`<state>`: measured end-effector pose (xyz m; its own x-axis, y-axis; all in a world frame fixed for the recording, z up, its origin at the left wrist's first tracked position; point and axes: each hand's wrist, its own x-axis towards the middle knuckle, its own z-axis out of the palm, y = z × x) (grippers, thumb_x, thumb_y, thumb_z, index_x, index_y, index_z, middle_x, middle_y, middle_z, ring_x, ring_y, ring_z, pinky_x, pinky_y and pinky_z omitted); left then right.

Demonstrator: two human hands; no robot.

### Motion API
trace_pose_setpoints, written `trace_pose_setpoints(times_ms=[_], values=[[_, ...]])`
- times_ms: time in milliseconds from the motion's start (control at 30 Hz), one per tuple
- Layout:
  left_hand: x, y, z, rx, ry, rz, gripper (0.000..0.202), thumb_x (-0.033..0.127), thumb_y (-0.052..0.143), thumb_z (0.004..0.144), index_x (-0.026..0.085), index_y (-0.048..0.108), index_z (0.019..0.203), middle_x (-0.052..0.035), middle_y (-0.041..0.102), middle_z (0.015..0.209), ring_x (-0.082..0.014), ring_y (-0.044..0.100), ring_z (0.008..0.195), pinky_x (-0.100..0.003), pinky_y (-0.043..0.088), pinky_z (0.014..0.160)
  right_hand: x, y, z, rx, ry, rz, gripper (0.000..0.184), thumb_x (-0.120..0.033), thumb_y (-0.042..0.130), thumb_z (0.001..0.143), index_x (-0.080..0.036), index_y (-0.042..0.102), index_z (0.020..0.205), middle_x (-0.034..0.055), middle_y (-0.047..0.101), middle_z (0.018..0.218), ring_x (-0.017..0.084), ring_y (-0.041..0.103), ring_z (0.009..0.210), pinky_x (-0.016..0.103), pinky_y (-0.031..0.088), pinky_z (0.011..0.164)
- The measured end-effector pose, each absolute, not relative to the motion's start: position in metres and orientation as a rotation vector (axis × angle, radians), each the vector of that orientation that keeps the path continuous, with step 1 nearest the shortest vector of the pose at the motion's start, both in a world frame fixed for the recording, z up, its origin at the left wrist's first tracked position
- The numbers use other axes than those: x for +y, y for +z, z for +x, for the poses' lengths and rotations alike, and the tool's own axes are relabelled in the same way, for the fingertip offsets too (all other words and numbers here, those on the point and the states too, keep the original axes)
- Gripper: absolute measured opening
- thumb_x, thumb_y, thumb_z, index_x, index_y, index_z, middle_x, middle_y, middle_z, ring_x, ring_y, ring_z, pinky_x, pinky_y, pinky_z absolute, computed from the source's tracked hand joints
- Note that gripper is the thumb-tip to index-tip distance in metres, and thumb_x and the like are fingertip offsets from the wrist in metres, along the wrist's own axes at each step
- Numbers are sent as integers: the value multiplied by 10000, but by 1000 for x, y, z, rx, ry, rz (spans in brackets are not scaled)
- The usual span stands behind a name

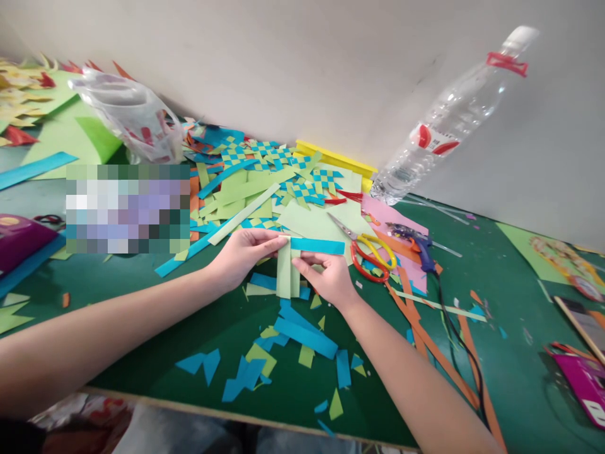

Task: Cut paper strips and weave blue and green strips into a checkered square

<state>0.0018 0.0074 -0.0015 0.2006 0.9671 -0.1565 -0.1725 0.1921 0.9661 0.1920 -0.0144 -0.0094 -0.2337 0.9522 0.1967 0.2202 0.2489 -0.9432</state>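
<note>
My left hand (246, 255) and my right hand (326, 277) meet over the middle of the green table (142, 353), both pinched on a small piece of paper weaving. Two light green strips (286, 277) hang down between the hands. A blue strip (317, 246) lies across their tops and sticks out to the right. The left fingers pinch the top left corner where the strips cross. Right thumb and fingers press the green strips just under the blue one.
Blue and green paper scraps (265, 362) litter the table near me. Woven blue-green mats (265, 154) and loose strips pile at the back. Scissors (371, 249) with yellow and red handles, a glue gun (418, 243), a tilted clear bottle (444, 126), a plastic bag (127, 113).
</note>
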Motion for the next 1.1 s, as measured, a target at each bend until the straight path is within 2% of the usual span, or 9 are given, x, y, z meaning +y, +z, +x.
trace_pose_setpoints(times_ms=[167, 267, 367, 567, 700, 833, 1100], values=[[5, 1, 3, 1039, 1044, 968, 291, 409, 811, 671, 175, 756, 834, -45, 748, 846, -159, 684, 782, -305, 553, 836, -14, -3, 193, -1615, 1115, -1113, 259, -431, 710, 749, -193, 733, 850, 45, 761, 798, 211, 722, 749, 314, 598, 692], [2, 2, 4, 1077, 1052, 972, 313, 421, 816, 658, 173, 757, 841, -45, 748, 847, -170, 686, 800, -311, 554, 839, -11, -3, 193, -1458, 1202, -1095, 310, -490, 691, 756, -181, 709, 778, 49, 739, 739, 192, 697, 646, 316, 597, 627], [1, 2, 5, 1103, 1028, 1032, 320, 438, 803, 672, 184, 758, 863, -42, 752, 853, -171, 682, 798, -299, 551, 815, -7, -3, 194, -1349, 1220, -1048, 285, -472, 706, 753, -188, 685, 772, 29, 719, 707, 162, 667, 571, 299, 589, 572], [1, 0, 4, 1105, 1025, 1072, 331, 458, 795, 677, 188, 752, 864, -53, 755, 877, -178, 684, 787, -287, 551, 772, -5, 2, 195, -1377, 1198, -1121, 305, -476, 673, 778, -171, 677, 761, 31, 720, 704, 144, 665, 566, 288, 602, 602], [1, -1, 3, 1051, 998, 1094, 413, 463, 772, 710, 198, 731, 1025, -60, 754, 940, -190, 694, 828, -291, 554, 791, -6, 1, 196, -1389, 1194, -1110, 308, -483, 665, 785, -174, 670, 793, 31, 722, 712, 145, 665, 560, 288, 599, 595], [0, 1, 3, 995, 944, 1115, 455, 454, 737, 757, 222, 687, 1145, -46, 758, 906, -188, 702, 801, -287, 565, 767, -5, -1, 196, -1410, 1199, -1092, 292, -479, 650, 805, -187, 667, 793, 27, 721, 720, 146, 669, 567, 289, 597, 610], [1, -2, 4, 993, 968, 1089, 393, 439, 751, 748, 216, 713, 1069, -52, 758, 884, -168, 699, 757, -266, 571, 727, -6, -1, 197, -1423, 1184, -1084, 279, -468, 648, 814, -190, 661, 805, 25, 723, 730, 145, 670, 568, 282, 583, 609]])
